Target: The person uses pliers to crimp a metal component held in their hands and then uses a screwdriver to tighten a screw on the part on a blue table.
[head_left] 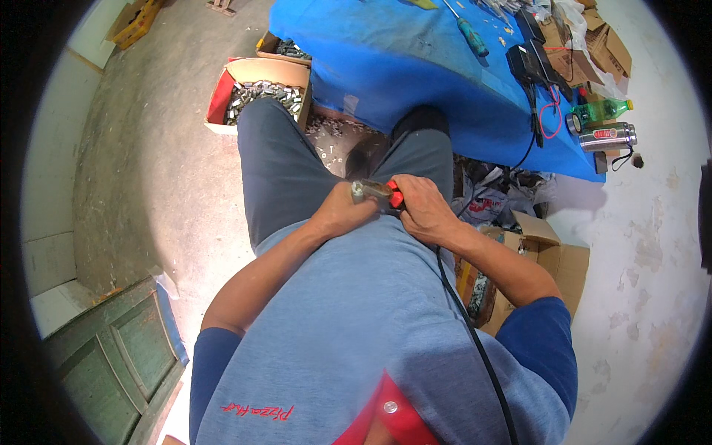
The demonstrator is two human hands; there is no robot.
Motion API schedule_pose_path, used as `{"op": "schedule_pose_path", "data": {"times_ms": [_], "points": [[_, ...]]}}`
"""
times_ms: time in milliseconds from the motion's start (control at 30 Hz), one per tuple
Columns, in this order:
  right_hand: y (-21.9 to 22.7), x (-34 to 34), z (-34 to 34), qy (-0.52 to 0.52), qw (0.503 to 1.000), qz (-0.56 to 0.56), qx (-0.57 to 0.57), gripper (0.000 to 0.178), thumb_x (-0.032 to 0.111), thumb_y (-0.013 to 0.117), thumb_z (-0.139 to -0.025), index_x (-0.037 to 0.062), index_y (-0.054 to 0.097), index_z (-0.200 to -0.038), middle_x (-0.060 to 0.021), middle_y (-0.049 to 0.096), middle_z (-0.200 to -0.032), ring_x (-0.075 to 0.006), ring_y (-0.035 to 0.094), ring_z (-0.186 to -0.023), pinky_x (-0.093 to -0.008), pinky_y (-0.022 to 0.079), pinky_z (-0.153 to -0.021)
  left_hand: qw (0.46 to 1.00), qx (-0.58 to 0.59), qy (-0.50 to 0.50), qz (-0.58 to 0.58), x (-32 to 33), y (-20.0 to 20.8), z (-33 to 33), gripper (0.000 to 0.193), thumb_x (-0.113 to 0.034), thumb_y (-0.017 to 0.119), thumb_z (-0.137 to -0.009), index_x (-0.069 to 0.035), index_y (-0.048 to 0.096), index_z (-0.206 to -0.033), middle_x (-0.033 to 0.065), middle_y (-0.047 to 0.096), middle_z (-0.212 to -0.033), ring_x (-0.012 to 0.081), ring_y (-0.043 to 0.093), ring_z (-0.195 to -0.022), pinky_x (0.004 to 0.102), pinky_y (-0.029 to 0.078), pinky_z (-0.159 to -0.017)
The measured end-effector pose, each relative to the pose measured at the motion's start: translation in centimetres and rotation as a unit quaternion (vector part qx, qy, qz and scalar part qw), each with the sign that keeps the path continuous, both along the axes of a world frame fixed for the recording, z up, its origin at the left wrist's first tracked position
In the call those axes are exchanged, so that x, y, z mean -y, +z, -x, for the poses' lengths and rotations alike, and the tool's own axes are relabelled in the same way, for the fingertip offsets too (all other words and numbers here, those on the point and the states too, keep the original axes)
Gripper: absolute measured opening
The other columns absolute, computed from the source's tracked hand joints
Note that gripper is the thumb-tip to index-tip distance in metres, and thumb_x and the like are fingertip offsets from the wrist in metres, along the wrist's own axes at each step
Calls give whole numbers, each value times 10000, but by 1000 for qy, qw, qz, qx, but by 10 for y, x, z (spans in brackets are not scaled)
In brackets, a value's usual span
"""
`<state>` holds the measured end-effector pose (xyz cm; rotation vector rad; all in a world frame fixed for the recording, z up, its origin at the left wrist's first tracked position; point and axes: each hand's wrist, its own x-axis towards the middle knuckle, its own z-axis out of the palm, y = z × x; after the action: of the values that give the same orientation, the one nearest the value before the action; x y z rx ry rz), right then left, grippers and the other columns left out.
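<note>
Above my lap, my left hand point(343, 211) is closed round a small silvery metal piece point(358, 193), whose end shows past the fingers. My right hand point(426, 209) grips pliers point(396, 196) by their red handles. The metal jaws of the pliers point left and meet the piece, so both hands are close together. How the jaws sit on the piece is too small to tell. Most of the handles are hidden under my right fingers.
A box of metal pieces point(268, 93) stands by my left knee. Ahead is a blue-covered table point(408, 44) with a screwdriver point(473, 37), a green bottle point(602, 110) and a steel flask point(608, 136). A black cable point(475, 334) runs down my right side, near an open carton point(564, 267).
</note>
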<state>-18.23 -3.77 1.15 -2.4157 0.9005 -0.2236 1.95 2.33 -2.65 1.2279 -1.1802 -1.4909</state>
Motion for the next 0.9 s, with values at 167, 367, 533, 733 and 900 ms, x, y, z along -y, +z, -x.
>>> {"op": "schedule_pose_path", "data": {"times_ms": [167, 367, 533, 733, 900], "points": [[3, 2, -2, -2, 999, -21, -27, 454, -36, 518, -731, -6, 502, -1184, -234, 582, -1115, -419, 536, -1118, -492, 406, -965, 1000, 0, -19, 4, 1, -4, -2, 144, -121, 585, -891, -3, 668, -888, -50, 552, -711, 45, 461, -670, 280, 409, -571], [-4, 2, -1, 1, 1000, -14, -14, 459, -31, 522, -731, -8, 499, -1189, -233, 579, -1115, -419, 531, -1121, -500, 398, -980, 999, -22, -24, -2, 0, -7, 0, 155, -137, 579, -901, -12, 671, -899, -62, 536, -722, 42, 441, -674, 268, 383, -568], [-1, 4, -3, 12, 999, -25, -27, 455, -45, 522, -729, -8, 507, -1182, -221, 579, -1094, -417, 540, -1070, -493, 427, -943, 999, -11, -50, 0, 2, -6, -4, 152, -140, 577, -901, -13, 659, -887, -62, 522, -718, 41, 432, -673, 271, 374, -565], [-6, 12, -1, 32, 998, -55, -27, 417, -50, 536, -718, -3, 516, -1132, -219, 581, -1065, -423, 544, -1030, -491, 447, -913, 999, -10, -48, 9, 2, -7, -3, 138, -133, 574, -900, -23, 642, -853, -70, 503, -695, 37, 418, -652, 268, 364, -548], [-7, 16, -1, 48, 997, -60, -21, 356, -25, 556, -732, 7, 514, -1084, -216, 586, -1026, -425, 545, -998, -498, 437, -884, 999, -3, -47, 4, 1, -6, -2, 118, -103, 569, -894, -32, 631, -822, -74, 493, -684, 33, 410, -640, 265, 357, -534]]}}
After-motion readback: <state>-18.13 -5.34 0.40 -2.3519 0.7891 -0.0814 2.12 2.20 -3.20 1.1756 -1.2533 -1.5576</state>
